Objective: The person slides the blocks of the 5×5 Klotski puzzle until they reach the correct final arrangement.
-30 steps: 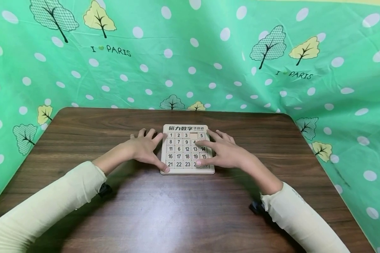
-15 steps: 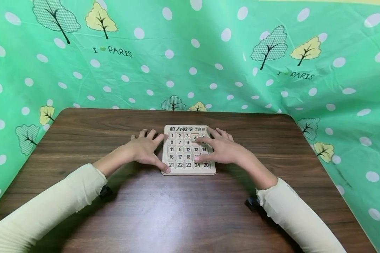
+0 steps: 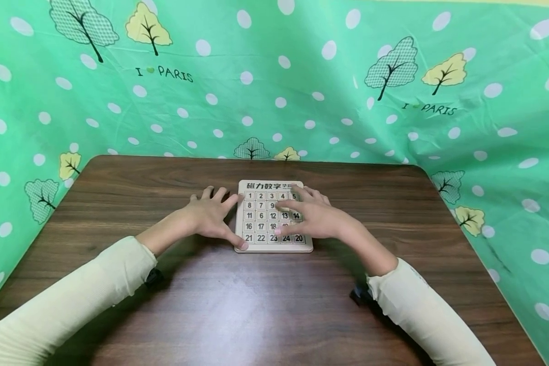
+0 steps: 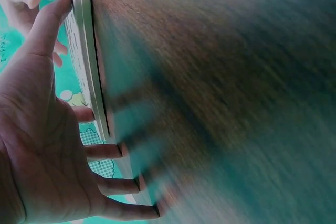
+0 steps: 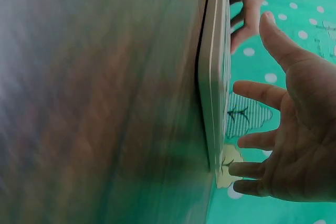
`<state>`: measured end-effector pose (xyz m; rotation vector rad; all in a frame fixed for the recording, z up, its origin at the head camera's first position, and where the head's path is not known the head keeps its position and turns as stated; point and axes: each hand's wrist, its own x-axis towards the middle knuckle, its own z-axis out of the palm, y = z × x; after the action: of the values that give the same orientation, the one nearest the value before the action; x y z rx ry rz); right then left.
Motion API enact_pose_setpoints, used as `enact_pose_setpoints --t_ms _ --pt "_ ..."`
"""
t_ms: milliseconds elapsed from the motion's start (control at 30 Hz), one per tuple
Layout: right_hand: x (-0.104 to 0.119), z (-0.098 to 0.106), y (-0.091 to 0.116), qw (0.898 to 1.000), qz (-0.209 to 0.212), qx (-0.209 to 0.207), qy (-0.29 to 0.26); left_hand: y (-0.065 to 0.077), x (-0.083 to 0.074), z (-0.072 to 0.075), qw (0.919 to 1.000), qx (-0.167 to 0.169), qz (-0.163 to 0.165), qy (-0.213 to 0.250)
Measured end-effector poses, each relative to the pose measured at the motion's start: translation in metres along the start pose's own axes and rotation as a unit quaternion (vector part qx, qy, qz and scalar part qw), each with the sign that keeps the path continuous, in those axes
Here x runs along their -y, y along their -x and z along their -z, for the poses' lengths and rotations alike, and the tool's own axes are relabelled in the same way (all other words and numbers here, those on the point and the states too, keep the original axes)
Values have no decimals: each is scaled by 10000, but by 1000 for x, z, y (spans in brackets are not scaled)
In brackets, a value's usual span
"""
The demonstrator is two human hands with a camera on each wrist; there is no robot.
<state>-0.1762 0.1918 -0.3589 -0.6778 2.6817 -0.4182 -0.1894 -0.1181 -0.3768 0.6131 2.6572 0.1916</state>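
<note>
A pale number slide puzzle [image 3: 274, 248] lies flat on the dark wooden table, with Chinese lettering along its top. Tile 4 [image 3: 282, 196] sits in the top row between 3 and 5. My left hand [image 3: 206, 216] spreads along the left side, its thumb resting on the lower left corner and its index fingertip at the upper left edge. In the left wrist view the other fingers [image 4: 113, 185] reach down to the table. Over the right part of the puzzle is my right hand [image 3: 320, 218], fingers spread and fairly straight, above the surface in the right wrist view. It hides several tiles.
The brown wood-grain table [image 3: 256, 310] stretches around the puzzle on all sides. Behind and beside it hangs a green polka-dot cloth [image 3: 279, 81] printed with trees. A black wrist device shows under each cream sleeve [image 3: 73, 297].
Tile 4 has slid up from the second row into the gap in the top row. My right hand has shifted slightly left across the puzzle; my left hand keeps its place.
</note>
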Motion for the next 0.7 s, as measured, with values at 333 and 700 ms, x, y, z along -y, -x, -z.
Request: enact_pose_setpoints --t_ms 333,700 --pt "3 -4 1 10000 64 15 74 -2 3 2 9998 165 53 -11" --pt "-11 -3 11 9998 -167 -3 74 -5 0 4 9996 269 37 45"
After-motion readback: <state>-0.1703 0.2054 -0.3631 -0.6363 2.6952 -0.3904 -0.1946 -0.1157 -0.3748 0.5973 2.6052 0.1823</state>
